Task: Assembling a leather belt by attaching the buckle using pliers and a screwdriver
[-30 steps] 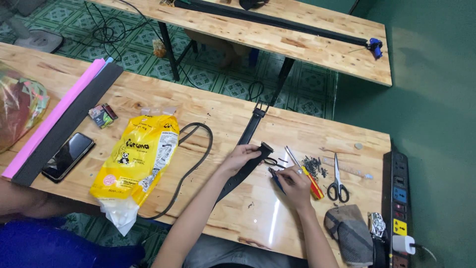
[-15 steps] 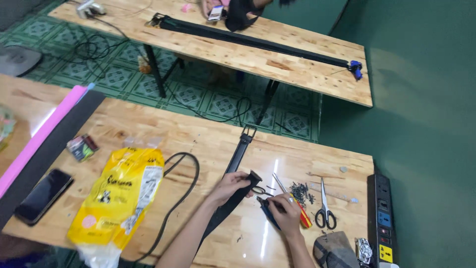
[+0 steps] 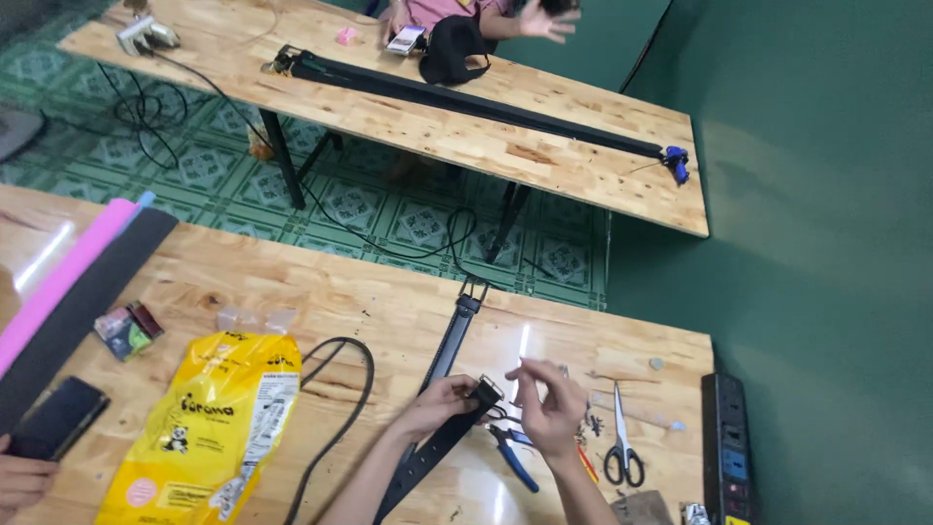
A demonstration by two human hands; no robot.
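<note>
L hand [image 3: 442, 402] grips black belt [image 3: 439, 379] w/ buckle; R hand [image 3: 550, 401] pinches beside.

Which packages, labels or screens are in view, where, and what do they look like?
Yellow plastic bag: near table, left of the hands, crumpled, yellow with a white label panel and a small panda picture.
Small packet: near table, beside the black strip, dark with green and pink.
Phone: near table's left edge, flat, black, screen dark.
Second phone: far table, by another person's hand, screen lit.
Power strip: right edge, black, coloured switches.
</note>
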